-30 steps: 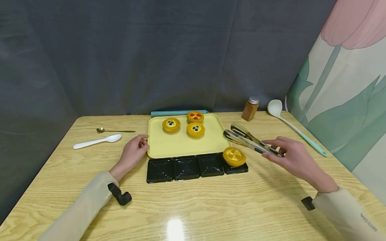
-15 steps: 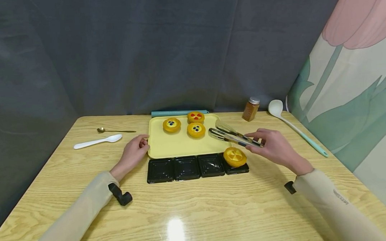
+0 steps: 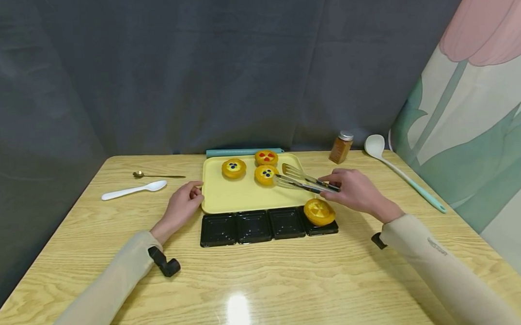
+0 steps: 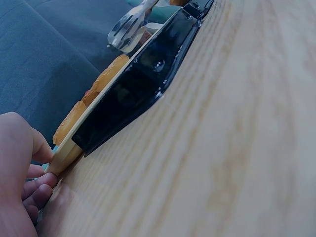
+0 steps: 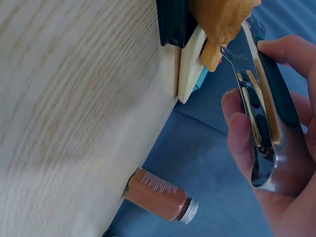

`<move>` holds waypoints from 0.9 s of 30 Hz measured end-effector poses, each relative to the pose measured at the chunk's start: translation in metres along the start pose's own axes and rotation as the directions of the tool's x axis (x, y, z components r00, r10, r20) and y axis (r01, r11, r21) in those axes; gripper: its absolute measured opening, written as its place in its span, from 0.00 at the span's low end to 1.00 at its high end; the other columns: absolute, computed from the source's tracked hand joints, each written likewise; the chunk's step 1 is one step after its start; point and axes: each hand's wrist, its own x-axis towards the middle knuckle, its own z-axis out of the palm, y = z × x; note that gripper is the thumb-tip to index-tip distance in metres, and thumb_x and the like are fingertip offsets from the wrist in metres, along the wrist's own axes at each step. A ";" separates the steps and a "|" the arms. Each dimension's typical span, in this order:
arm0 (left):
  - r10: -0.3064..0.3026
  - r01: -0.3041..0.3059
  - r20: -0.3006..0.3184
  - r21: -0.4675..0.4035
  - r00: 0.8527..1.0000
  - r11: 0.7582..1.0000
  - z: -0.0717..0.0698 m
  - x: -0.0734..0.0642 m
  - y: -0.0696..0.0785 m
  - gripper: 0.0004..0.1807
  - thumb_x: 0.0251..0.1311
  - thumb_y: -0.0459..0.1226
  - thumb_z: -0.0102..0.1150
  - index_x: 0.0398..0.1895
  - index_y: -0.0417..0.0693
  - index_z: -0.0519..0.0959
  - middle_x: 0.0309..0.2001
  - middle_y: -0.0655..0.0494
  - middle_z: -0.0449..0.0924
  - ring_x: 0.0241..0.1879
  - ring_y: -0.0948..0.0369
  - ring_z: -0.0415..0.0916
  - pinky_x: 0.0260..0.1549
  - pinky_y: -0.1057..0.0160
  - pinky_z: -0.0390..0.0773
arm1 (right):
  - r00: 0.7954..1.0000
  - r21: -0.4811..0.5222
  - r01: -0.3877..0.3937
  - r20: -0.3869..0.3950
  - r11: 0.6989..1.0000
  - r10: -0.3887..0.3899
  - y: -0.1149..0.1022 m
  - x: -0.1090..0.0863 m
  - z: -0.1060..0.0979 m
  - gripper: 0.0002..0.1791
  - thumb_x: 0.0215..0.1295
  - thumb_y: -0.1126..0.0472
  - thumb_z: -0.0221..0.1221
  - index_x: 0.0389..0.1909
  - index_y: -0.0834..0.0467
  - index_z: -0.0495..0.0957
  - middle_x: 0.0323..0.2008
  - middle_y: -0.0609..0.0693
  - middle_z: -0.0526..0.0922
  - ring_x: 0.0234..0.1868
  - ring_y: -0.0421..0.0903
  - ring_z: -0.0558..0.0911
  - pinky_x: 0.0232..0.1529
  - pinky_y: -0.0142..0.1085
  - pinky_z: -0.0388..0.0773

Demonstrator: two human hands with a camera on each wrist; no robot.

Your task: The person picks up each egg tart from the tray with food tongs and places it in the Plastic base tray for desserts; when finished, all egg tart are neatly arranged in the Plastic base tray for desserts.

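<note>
Right hand (image 3: pixel 353 190): grip closed by thumb and fingers around the tongs (image 5: pixel 284 103), the slotted ends directed toward far left. Slotted ends slightly parted, over the right part of the yellow tray (image 3: pixel 240 197); the nearer end overlapping the edge of the centre tart (image 3: pixel 265 176) in the head view, contact between the two impossible to tell. Left hand (image 3: pixel 184 204): grip at the left rim of the yellow tray, edge pinched between thumb and curled fingers.

On the far half of the yellow tray: centre tart, with dark blue berries; just beyond it, red-topped tart (image 3: pixel 266 157); to the left, apart from both, left tart (image 3: pixel 233 168), likewise with blue berries. Just beside the near edge of the yellow tray: black tray (image 3: pixel 253 228), four compartments in a row, with a large tart with yellow wedges (image 3: pixel 319 212) in the rightmost.

Left on the counter (image 3: pixel 266 283): white spoon (image 3: pixel 135 190), and slightly farther, small metal spoon (image 3: pixel 156 175). Along the far side of the yellow tray: turquoise rod (image 3: pixel 244 152), near the dark curtain (image 3: pixel 195 73). Far right: brown jar (image 3: pixel 341 147) with silvery lid, and farther right, ladle (image 3: pixel 414 185) with white bowl and green handle.
</note>
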 end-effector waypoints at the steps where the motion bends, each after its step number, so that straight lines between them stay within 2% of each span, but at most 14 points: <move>1: -0.003 0.003 0.000 -0.001 1.000 1.000 0.000 0.000 0.000 0.25 0.66 0.33 0.49 0.65 0.34 0.72 0.44 0.45 0.75 0.42 0.52 0.72 0.44 0.54 0.69 | 1.000 0.001 0.002 0.001 1.000 -0.002 0.000 0.001 0.001 0.21 0.60 0.53 0.70 0.53 0.58 0.86 0.32 0.48 0.81 0.27 0.43 0.72 0.29 0.39 0.70; 9: 0.004 -0.004 -0.005 0.002 1.000 1.000 0.000 0.000 0.000 0.25 0.66 0.32 0.49 0.65 0.33 0.72 0.44 0.45 0.76 0.42 0.51 0.72 0.44 0.53 0.69 | 1.000 0.018 0.002 0.002 1.000 -0.002 0.003 0.008 0.005 0.21 0.60 0.53 0.70 0.52 0.58 0.87 0.32 0.49 0.81 0.28 0.44 0.73 0.31 0.40 0.70; 19: -0.006 0.006 -0.001 0.009 1.000 1.000 0.000 -0.001 0.001 0.25 0.66 0.32 0.49 0.65 0.33 0.72 0.44 0.45 0.76 0.42 0.51 0.72 0.44 0.54 0.69 | 0.999 0.026 0.028 0.015 0.999 -0.029 0.002 0.016 0.007 0.21 0.58 0.53 0.71 0.51 0.59 0.87 0.29 0.45 0.78 0.25 0.43 0.71 0.27 0.39 0.66; 27: -0.007 0.007 0.007 0.012 1.000 1.000 -0.001 0.000 0.001 0.24 0.66 0.33 0.49 0.65 0.34 0.72 0.44 0.46 0.75 0.42 0.52 0.72 0.43 0.54 0.69 | 0.998 0.021 -0.007 0.064 1.000 0.005 -0.001 0.022 0.004 0.22 0.57 0.52 0.72 0.51 0.58 0.87 0.31 0.47 0.80 0.27 0.44 0.72 0.29 0.40 0.69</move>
